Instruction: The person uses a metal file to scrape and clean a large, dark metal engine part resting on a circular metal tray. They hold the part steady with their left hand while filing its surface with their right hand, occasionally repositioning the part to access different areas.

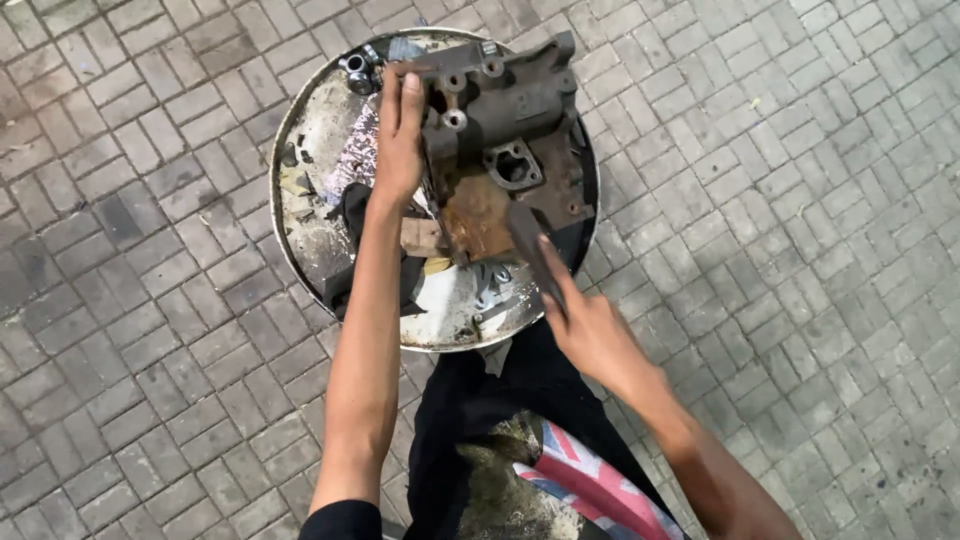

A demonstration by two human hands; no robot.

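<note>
One rusty cast-metal housing (505, 150) lies on the top of a round metal drum (300, 140), filling its far right half, and we keep both hands at it. Our left hand (399, 135) lies flat against the housing's left edge, fingers extended and together, pointing away from us; it presses rather than grasps. Our right hand (590, 330) sits near the drum's near right rim, closed around the handle of a dark flat-bladed tool (530, 250), whose blurred tip meets the housing's rusted near face. Our left forearm runs almost straight up from the lower edge of the view; our right forearm enters from the lower right on a diagonal. Beside the left wrist lie a black rag (352, 215) and a small wooden block (420, 236). Loose metal fittings (358, 72) rest at the drum's far rim. Grey paving bricks (800, 200) surround the drum.
</note>
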